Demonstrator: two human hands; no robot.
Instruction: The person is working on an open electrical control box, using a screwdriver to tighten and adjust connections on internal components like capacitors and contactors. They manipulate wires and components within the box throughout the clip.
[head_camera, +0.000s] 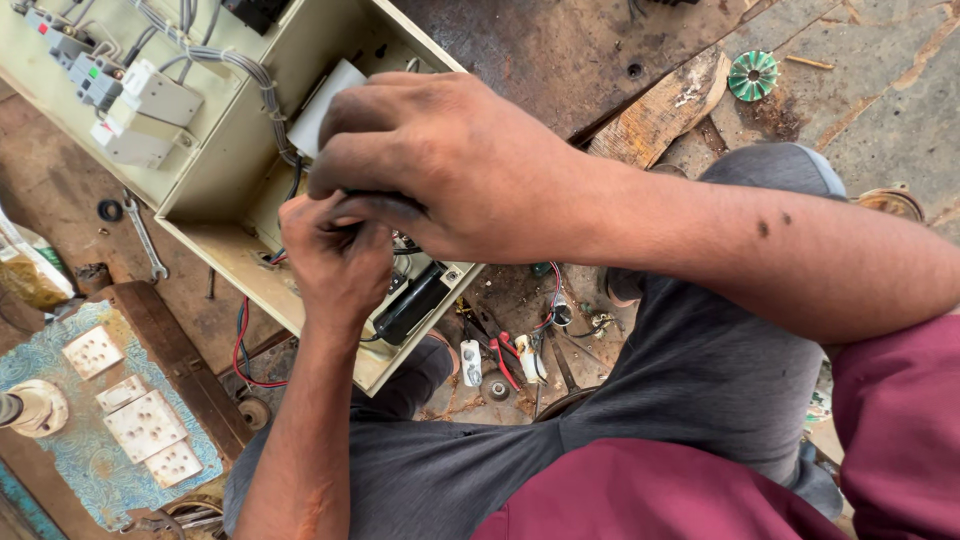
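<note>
Your only view: head cam, looking steeply down, close over your hands, open metal box (215, 190) and your lap.

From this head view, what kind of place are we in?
Likely an informal electrical repair workshop, worked at floor level. Both hands, left hand and right hand, are inside an open beige electrical box with breakers. A spanner, pliers and loose parts lie on the stained floor.
</note>
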